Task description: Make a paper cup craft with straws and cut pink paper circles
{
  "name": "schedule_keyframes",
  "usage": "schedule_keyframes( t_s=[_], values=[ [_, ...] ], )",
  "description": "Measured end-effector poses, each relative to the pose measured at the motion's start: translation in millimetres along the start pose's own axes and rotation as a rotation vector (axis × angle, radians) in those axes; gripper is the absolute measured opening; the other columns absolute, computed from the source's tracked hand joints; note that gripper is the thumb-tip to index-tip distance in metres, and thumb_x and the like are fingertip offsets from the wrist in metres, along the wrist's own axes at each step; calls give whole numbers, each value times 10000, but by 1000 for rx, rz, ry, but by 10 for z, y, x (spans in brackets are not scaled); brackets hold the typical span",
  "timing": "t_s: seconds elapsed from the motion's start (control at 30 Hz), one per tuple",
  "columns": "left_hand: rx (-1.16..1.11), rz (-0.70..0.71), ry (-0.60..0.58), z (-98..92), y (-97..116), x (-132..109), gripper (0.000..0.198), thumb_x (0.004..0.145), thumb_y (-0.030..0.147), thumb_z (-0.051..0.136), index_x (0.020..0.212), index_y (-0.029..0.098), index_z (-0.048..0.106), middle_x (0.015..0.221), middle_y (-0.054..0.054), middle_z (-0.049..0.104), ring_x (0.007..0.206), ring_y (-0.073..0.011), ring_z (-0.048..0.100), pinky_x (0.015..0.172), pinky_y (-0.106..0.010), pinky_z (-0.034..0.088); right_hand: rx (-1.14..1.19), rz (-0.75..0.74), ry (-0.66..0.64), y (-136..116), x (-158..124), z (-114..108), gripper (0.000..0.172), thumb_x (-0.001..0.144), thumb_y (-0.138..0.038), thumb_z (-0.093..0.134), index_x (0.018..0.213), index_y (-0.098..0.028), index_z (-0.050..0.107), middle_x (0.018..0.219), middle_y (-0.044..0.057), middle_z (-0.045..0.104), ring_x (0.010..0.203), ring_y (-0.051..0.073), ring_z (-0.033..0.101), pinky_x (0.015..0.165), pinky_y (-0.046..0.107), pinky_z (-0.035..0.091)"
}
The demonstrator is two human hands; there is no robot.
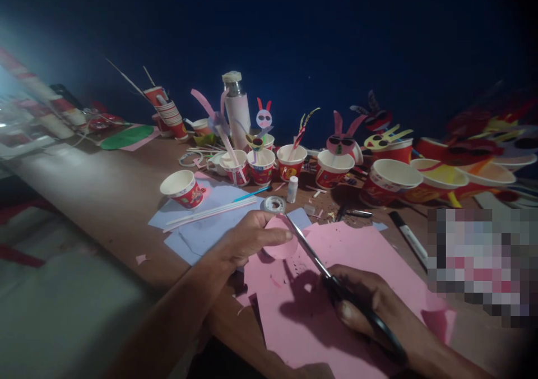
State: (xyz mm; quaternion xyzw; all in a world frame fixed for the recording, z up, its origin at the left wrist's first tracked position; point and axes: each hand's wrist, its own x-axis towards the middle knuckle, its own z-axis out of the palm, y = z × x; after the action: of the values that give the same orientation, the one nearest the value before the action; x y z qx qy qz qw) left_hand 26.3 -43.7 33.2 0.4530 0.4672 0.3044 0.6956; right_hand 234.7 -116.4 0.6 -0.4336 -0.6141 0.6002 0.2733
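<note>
Between the two hands, a rounded piece of pink paper (281, 240) is held just above a larger pink sheet (361, 261). It is pinched from the left by the left hand (247, 239), a grip that seems to leave its right edge free and turned toward the blades. Black-handled scissors (309, 247) are clenched in the right hand (370, 306), with the fingers closed around the handles. Their long axis is laid diagonally, running from the handles at lower right to the tips at upper left, and the tips are brought to the edge of the piece. Whether the blades are parted cannot be told.

The sheet is spread across a wooden table (105, 199) — within easy reach of both hands, it would seem. Just beyond it, a roll of tape (274, 204) and a small white bottle (292, 189) are set down, with white paper strips (210, 213) lying on lilac paper (202, 239) to the left. A black-capped marker (407, 239) is placed to the right. Farther off, red-and-white paper cups (260, 167) are ranged in a loose row, some fitted with paper rabbit ears (342, 135) — finished pieces, by the look of them.
</note>
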Motion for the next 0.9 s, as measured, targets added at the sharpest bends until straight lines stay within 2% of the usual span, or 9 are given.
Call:
schedule_keyframes(
  t_s=[0.13, 0.9],
  values=[
    [28, -12, -20, -16, -6, 6, 171, 578, 230, 688, 668, 92, 646, 599, -20, 604, 479, -88, 507, 435, -185, 373, 1, 4, -5, -13, 4, -6, 337, 702, -500, 590, 798, -183, 527, 602, -23, 451, 505, 97, 365, 406, 188, 300],
    [114, 23, -60, -60, -13, 4, 146, 632, 231, 646, 713, 110, 638, 649, -10, 588, 522, -83, 505, 452, -182, 396, 10, 57, 15, -11, -7, -5, 406, 670, -569, 590, 760, -176, 538, 549, -32, 429, 450, 86, 343, 370, 189, 285]
  ],
)
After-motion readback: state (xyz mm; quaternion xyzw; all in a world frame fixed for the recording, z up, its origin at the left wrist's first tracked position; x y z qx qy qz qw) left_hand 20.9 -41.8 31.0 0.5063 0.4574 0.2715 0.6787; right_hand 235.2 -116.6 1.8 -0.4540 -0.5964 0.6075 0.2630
